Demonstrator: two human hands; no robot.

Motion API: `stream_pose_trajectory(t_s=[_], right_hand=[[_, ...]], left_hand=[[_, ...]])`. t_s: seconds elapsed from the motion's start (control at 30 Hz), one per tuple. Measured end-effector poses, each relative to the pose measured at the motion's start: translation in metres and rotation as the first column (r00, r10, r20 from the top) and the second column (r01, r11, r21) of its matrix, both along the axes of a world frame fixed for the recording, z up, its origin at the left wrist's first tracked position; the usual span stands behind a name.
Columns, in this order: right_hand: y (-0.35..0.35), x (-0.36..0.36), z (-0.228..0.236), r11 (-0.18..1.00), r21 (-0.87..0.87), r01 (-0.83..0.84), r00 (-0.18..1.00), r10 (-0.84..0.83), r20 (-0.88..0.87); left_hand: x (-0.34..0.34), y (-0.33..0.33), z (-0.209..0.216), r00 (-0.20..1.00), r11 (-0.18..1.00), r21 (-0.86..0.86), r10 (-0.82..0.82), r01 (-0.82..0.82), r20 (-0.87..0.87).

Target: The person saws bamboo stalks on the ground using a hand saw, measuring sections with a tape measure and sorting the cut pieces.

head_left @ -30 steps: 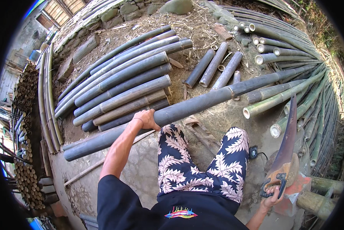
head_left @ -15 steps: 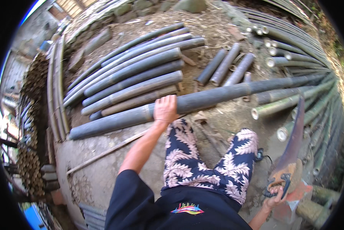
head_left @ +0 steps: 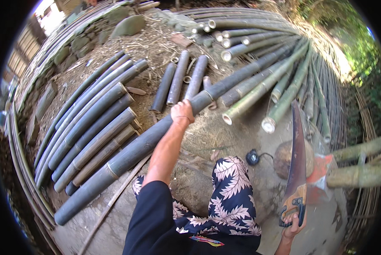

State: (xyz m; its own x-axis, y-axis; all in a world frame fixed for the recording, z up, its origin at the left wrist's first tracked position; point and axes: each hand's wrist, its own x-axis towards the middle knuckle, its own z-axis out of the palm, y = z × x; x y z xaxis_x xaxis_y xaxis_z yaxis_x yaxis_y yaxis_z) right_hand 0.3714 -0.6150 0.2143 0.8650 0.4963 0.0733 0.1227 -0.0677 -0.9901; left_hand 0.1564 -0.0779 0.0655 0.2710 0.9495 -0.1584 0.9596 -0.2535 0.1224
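Observation:
A long dark bamboo pole slants across the ground in front of me, from the near left to the far right. My left hand is closed over the top of it, just short of a joint ring. In my right hand is a handsaw, gripped by its wooden handle with the curved, brownish blade pointing up and away from me. The blade is apart from the pole. Left of the pole lies a row of cut bamboo lengths. Several short bamboo pieces lie beyond my left hand.
Long bamboo poles fan out at the far right. By my knee sits a small black round object with a cord. A round wooden block, an orange-and-white plastic bag and thick bamboo pieces are at right. A thin stick lies near the pole.
The view has swung to the right. My left hand has moved along the pole from one joint ring toward the farther one. The handsaw stays in my right hand, its blade more upright.

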Motion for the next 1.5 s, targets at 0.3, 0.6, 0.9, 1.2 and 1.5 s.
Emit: stream_pose_trajectory(t_s=[0.3,0.6,0.9,1.2,1.5], right_hand=[[0.047,0.031,-0.010,0.986,0.037,-0.163,0.985,0.165,-0.059],[0.189,0.072,-0.013,0.825,0.134,-0.549,0.822,0.562,-0.094],[0.273,0.084,-0.068,0.654,-0.006,-0.757,0.642,0.746,0.178],[0.309,0.098,-0.105,0.601,-0.055,-0.798,0.576,0.786,0.224],[0.304,0.144,-0.132,0.599,-0.067,-0.798,0.588,0.798,0.129]], left_hand=[[-0.110,-0.014,0.049,0.989,0.869,-0.491,0.020,0.057,0.149],[-0.072,-0.078,0.083,0.984,0.995,0.034,0.099,-0.095,-0.150],[0.018,-0.023,0.055,0.967,0.956,-0.148,0.248,-0.253,-0.057],[0.065,0.021,0.028,0.938,0.921,-0.181,0.327,-0.344,-0.118],[0.108,0.033,0.011,0.932,0.925,-0.144,0.331,-0.351,-0.144]])
